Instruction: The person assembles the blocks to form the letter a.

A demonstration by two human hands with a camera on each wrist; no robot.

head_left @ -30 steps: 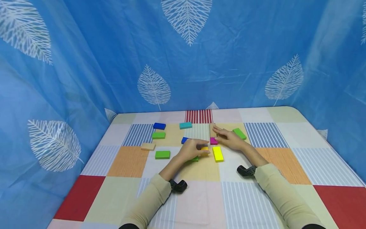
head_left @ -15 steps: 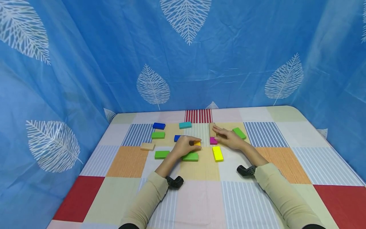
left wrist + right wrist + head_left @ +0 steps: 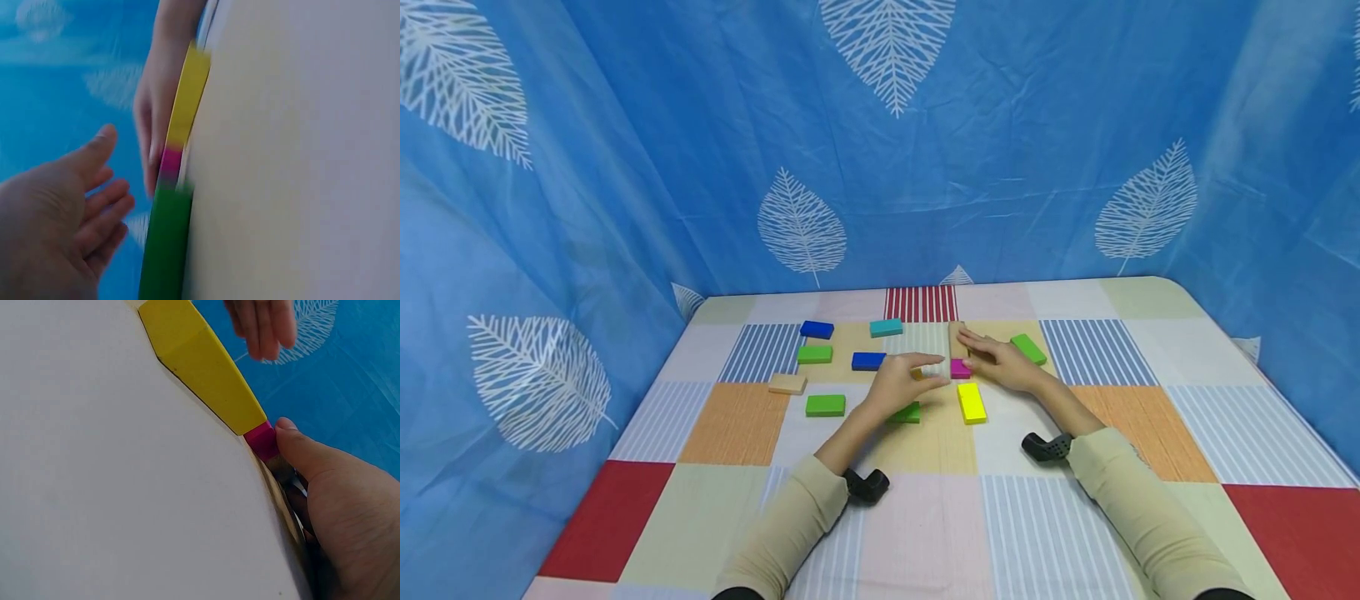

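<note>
My left hand [image 3: 897,387] hovers over the middle of the table, thumb and fingers apart with nothing between them. Past its fingers shows a bit of an orange-yellow block [image 3: 917,373], mostly hidden. A green block [image 3: 911,413] lies below that hand, partly covered by it, and a blue block [image 3: 867,361] sits just to its left. My right hand [image 3: 1009,368] rests low, its fingertips at a plain wooden block [image 3: 956,340] and its thumb at a magenta block [image 3: 262,440]. Nearer to me lies a bright yellow block [image 3: 972,404].
Further left lie a dark blue block [image 3: 817,330], green blocks [image 3: 825,406] and a wooden block [image 3: 787,384]. A teal block [image 3: 886,327] sits at the back. Another green block [image 3: 1027,349] lies beyond the right hand. Blue curtains [image 3: 895,208] hang behind the patchwork-covered table [image 3: 917,533].
My left hand moved left with the orange-yellow block, the blue block shifting left too, then let go and came back a little to the right. The right hand stayed in place.
</note>
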